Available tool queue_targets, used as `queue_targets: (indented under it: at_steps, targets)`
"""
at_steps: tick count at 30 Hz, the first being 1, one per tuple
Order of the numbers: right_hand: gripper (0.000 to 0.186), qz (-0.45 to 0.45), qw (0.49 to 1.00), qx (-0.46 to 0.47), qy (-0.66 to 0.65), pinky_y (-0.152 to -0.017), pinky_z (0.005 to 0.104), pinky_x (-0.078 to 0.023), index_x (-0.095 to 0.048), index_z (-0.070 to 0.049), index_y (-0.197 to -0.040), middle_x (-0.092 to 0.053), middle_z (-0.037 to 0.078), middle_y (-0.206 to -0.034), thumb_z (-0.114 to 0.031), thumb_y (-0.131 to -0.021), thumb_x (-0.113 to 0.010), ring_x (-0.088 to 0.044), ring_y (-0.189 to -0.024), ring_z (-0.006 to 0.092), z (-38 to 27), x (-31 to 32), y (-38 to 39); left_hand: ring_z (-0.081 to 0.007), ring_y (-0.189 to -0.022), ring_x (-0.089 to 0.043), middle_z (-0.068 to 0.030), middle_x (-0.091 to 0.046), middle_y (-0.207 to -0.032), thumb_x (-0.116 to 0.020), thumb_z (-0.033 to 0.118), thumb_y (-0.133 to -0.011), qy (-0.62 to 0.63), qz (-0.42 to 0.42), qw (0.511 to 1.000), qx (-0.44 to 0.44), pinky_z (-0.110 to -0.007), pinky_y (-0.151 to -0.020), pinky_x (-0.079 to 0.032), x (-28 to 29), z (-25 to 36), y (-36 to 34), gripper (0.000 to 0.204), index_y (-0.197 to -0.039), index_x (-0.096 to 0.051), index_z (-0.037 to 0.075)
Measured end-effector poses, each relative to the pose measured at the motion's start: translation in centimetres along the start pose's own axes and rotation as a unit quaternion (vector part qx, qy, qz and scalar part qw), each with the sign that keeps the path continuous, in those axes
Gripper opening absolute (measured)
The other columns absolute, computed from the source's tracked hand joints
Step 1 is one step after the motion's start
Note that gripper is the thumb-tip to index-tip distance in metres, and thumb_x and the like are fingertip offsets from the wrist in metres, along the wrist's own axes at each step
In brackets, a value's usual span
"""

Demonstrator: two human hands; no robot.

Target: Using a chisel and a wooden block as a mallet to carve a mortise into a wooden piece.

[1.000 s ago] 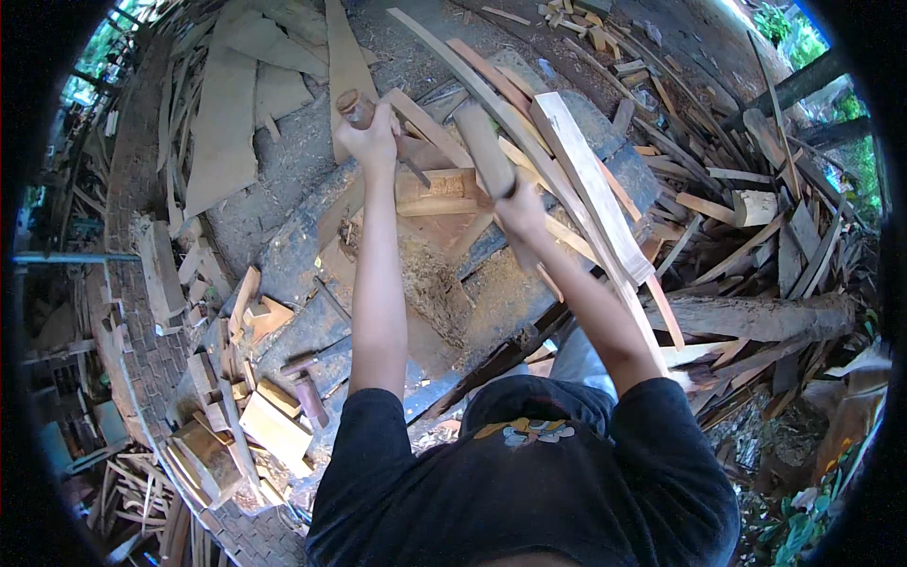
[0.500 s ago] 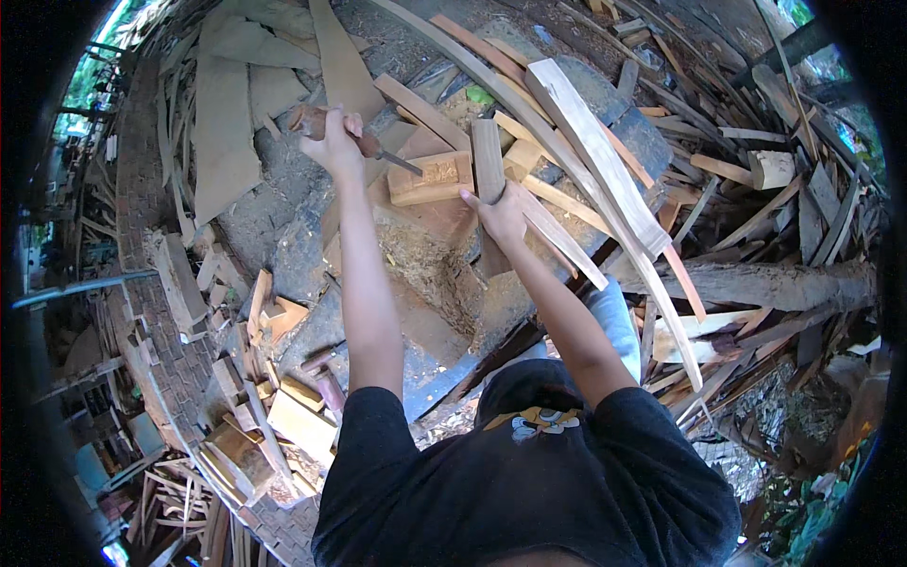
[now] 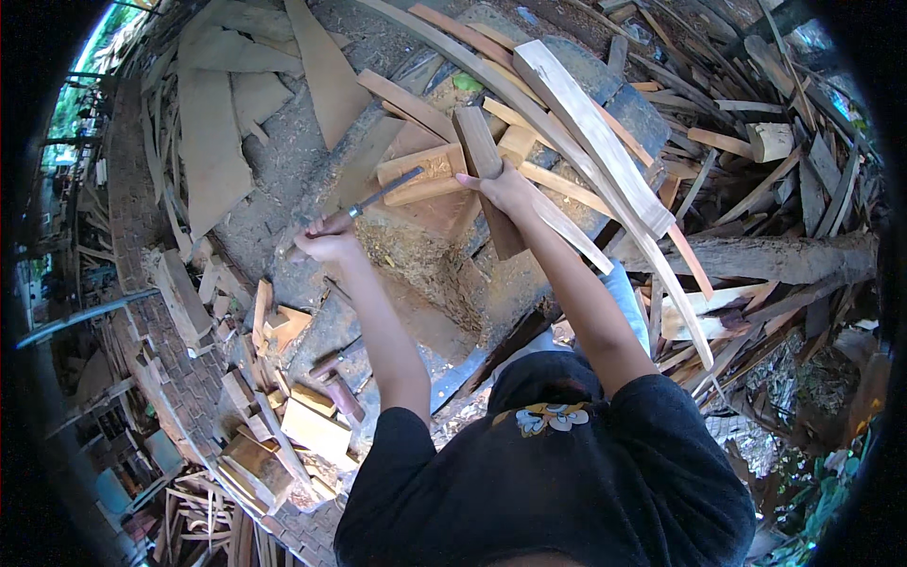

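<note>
My left hand (image 3: 328, 243) is closed around the handle of a chisel (image 3: 383, 192). The chisel's blade slants up to the right, its tip over the hollowed face of a small light-brown wood block (image 3: 408, 196). My right hand (image 3: 510, 196) grips a dark brown wooden bar (image 3: 478, 142) that stands close against the block's right end, with the thumb reaching to the block's edge. Whether the blade touches the wood is too fine to tell. Beneath lies a rough, chip-covered wooden work surface (image 3: 444, 213).
Long pale planks (image 3: 595, 142) lie to the right, beyond them a heap of scrap wood (image 3: 756, 189). A hammer-like tool (image 3: 340, 392) rests at the lower left beside pale blocks (image 3: 316, 430). Flat brown sheets (image 3: 213, 142) lie at the far left.
My left hand has come down and nearer, turning the chisel so its blade now points up to the right. The block and bar are tilted a little differently; my right hand stays on the bar.
</note>
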State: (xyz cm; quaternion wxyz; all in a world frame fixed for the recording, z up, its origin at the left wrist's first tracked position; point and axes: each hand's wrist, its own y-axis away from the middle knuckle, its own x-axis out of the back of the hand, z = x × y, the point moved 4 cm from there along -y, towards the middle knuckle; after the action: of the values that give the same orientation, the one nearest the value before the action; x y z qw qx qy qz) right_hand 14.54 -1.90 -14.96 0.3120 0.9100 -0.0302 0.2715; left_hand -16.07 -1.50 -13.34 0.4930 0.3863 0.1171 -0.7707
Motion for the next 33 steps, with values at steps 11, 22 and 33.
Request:
queue_targets:
  at_steps: [11, 22, 33]
  targets:
    - [0.103, -0.001, 1.000, 0.010, -0.019, -0.085, 0.0366, -0.042, -0.038, 0.006, -0.119, -0.054, 0.021, -0.109, -0.064, -0.049, -0.067, -0.052, -0.102, 0.0294, 0.1, -0.7, -0.5, -0.0160, -0.057, -0.045, 0.0022, -0.037, -0.051, -0.043, 0.030, -0.070, 0.100, 0.074, 0.992, 0.002, -0.034, -0.063, -0.040, -3.3, 2.6, -2.5, 0.023, -0.055, -0.033, 0.015]
    - [0.086, 0.052, 0.979, 0.163, -0.111, -0.086, 0.0355, -0.040, -0.041, 0.003, -0.118, -0.054, 0.020, -0.106, -0.039, -0.053, -0.077, -0.053, -0.099, 0.0286, 4.0, 0.7, 2.4, -0.0255, -0.086, -0.056, -0.0179, -0.057, -0.101, -0.079, 0.025, -0.050, -0.648, -0.590, 0.463, -0.135, -0.035, -0.077, -0.045, -9.9, -0.1, 7.2, 0.085, -0.121, -0.040, -0.001]
    - [0.066, 0.115, 0.973, -0.024, -0.201, -0.065, 0.0311, -0.045, -0.046, 0.009, -0.106, -0.058, 0.013, -0.087, -0.027, -0.058, -0.074, -0.055, -0.070, 0.0191, 22.0, 7.4, 12.1, -0.0300, -0.070, -0.062, -0.0180, -0.062, -0.077, -0.068, 0.012, -0.060, -0.756, -0.567, 0.216, -0.246, -0.037, -0.064, -0.050, -8.2, -0.2, 10.7, 0.072, -0.124, -0.037, 0.000]
